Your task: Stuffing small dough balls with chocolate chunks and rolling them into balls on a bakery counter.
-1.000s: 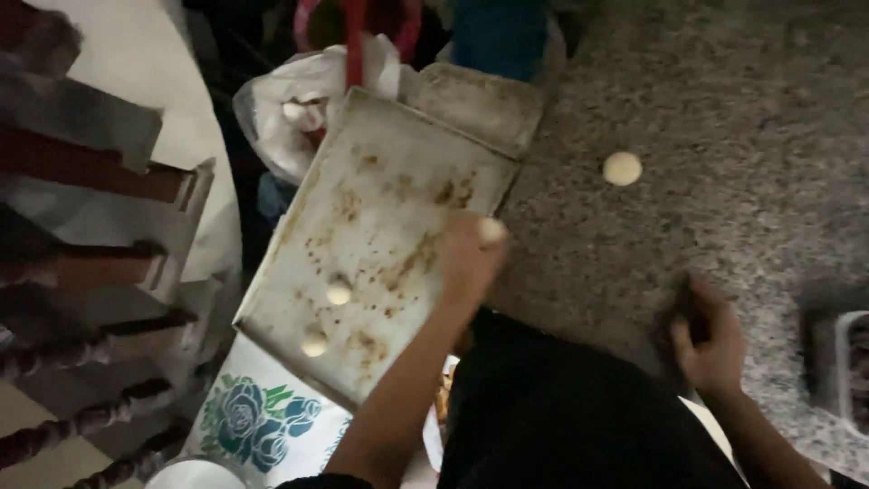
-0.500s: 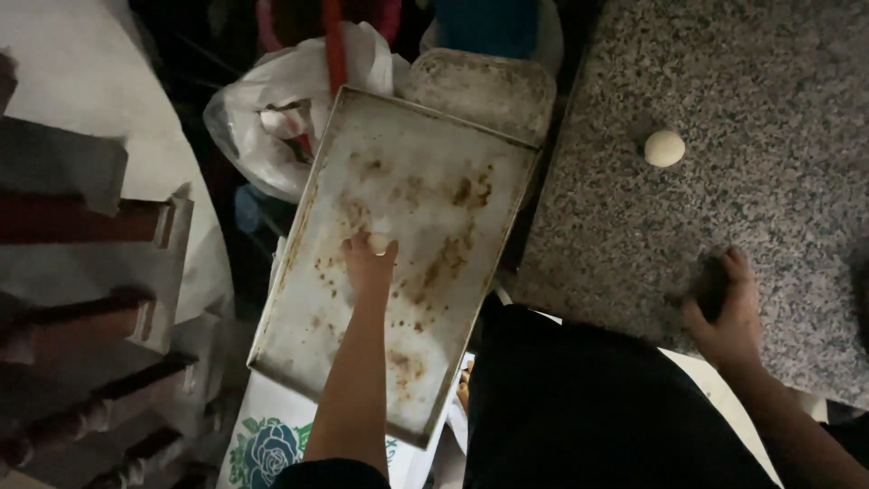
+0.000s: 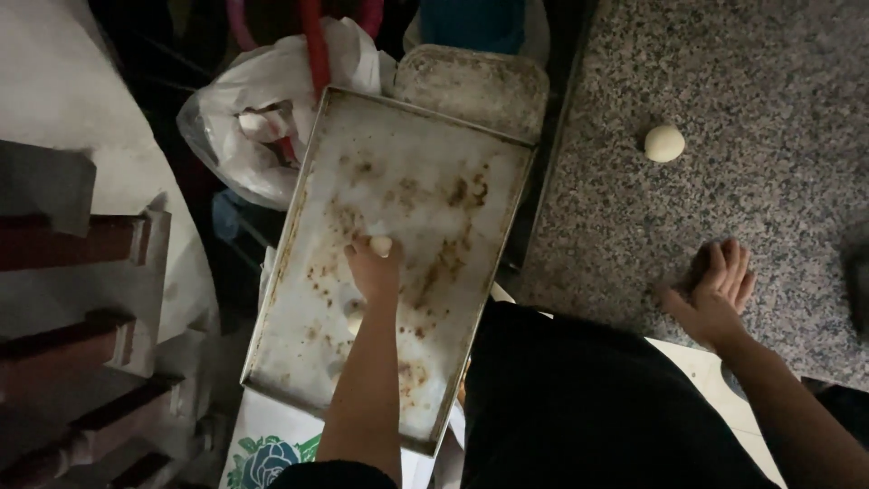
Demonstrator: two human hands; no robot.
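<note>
A worn, stained metal baking tray (image 3: pixel 317 172) lies below me, left of a speckled granite counter (image 3: pixel 778 72). My left hand (image 3: pixel 369 273) reaches over the middle of the tray, its fingertips closed on a small pale dough ball (image 3: pixel 381 244) that sits at the tray's surface. A second pale ball (image 3: pixel 354 321) shows on the tray just left of my wrist. Another dough ball (image 3: pixel 664 143) lies alone on the counter. My right hand (image 3: pixel 715 292) rests palm down near the counter's front edge, fingers spread, holding nothing.
A second, smaller tray (image 3: pixel 471 81) sticks out behind the first. A white plastic bag (image 3: pixel 262 118) and a red handle (image 3: pixel 312 45) lie at the tray's far left. Wooden balusters (image 3: pixel 81 244) stand at the left. A flower-printed surface (image 3: pixel 272 457) sits under the tray's near corner.
My left hand carried the dough ball from the tray's right edge to its middle and lowered it there. My right hand stayed on the counter. The camera has shifted.
</note>
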